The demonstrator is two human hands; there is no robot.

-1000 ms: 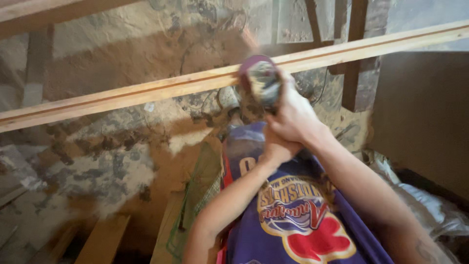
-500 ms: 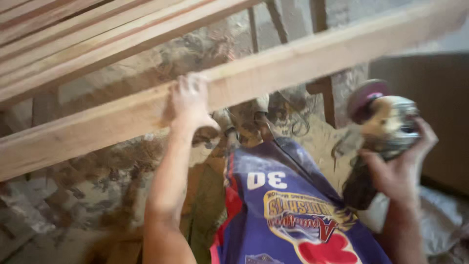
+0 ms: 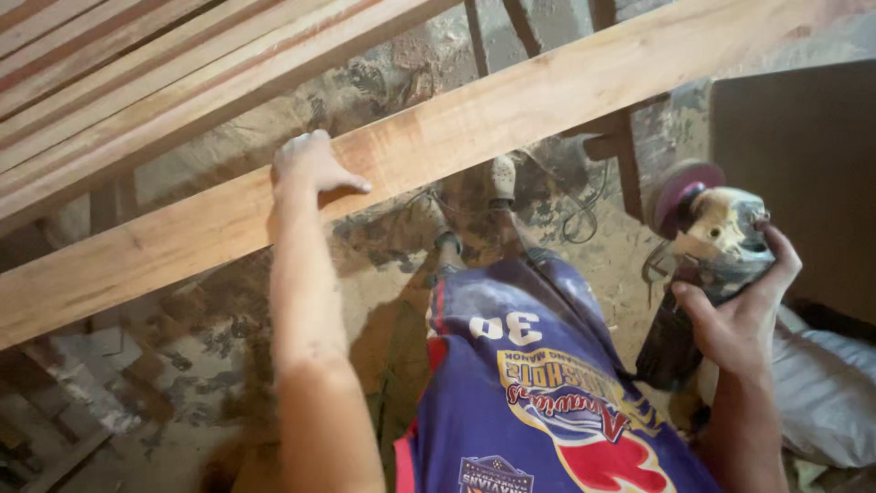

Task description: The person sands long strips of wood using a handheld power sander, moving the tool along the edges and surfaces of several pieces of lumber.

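a long wooden plank (image 3: 474,137) runs diagonally across the view, above a dusty floor (image 3: 182,393). the left hand (image 3: 308,164) lies flat on the plank's upper face, fingers spread and relaxed, thumb hooked over its near edge. to the right of and below the plank, clear of it, the right hand (image 3: 741,310) grips a dust-caked angle grinder (image 3: 707,246), fingers wrapped round its body, its reddish sanding disc (image 3: 686,190) pointing up toward the plank. more wooden planks (image 3: 119,73) lie stacked beyond it.

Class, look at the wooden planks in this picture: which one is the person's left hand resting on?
The left hand rests on the wide single plank crossing the picture diagonally, nearest the person, not the stacked planks at upper left.
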